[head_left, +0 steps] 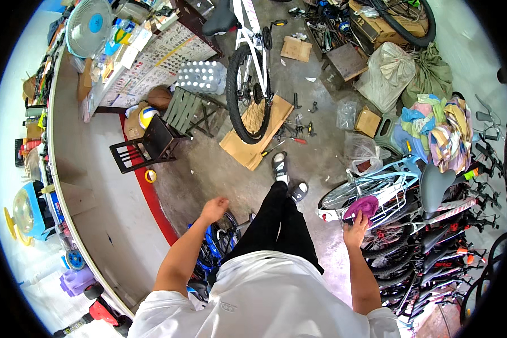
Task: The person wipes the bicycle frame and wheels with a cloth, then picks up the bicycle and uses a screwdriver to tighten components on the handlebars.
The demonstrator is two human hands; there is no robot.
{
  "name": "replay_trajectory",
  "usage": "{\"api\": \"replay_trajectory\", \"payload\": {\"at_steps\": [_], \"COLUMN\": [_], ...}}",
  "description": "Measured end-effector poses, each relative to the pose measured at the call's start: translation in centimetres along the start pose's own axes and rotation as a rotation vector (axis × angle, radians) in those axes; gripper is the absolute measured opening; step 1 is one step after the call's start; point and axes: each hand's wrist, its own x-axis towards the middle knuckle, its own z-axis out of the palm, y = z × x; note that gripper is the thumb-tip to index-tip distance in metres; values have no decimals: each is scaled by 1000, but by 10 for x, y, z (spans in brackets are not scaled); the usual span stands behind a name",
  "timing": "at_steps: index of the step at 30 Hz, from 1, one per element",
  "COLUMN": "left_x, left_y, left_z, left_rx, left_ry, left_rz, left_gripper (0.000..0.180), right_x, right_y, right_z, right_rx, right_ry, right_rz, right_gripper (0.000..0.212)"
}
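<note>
My right hand point(355, 231) is at the rear rack point(382, 211) of a light blue and white bicycle. Its fingers are apart, and their tips touch the near edge of a crumpled purple cloth point(364, 205) lying on that rack. I cannot see the fingers close round the cloth. To the left, my left hand point(214, 209) hangs in the air with its fingers curled together and nothing visible in them. Below it, partly hidden by my arm and leg, is a blue bicycle point(209, 248).
Ahead, a white bicycle point(253, 48) stands over flattened cardboard point(243, 147). Hand tools point(298, 128) lie beside it. A dark chair point(152, 143) and yellow tape roll point(150, 176) are left. Several bicycles point(434, 248) crowd the right, below piled cloths point(434, 129).
</note>
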Motion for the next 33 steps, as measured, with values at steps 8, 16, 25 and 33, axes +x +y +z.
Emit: {"api": "replay_trajectory", "payload": {"at_steps": [8,16,25,33], "left_x": [28,116,143,202], "left_y": [-144,82,174,125], "left_z": [31,-12,-89,-82], "left_rx": [72,-177,-419,-451], "left_ry": [-120,-146,-12,159], "left_rz": [-219,65,132,-4], "left_gripper": [51,42,44,44], "right_x": [10,51,200,389], "right_y": [20,-1,-35,-169], "right_z": [-29,-87,-104,-167], "right_rx": [29,172,190,12], "right_ry": [-186,-299,-317,-570], "right_rz": [-31,73,-40,-236], "right_gripper": [73,39,37,31]}}
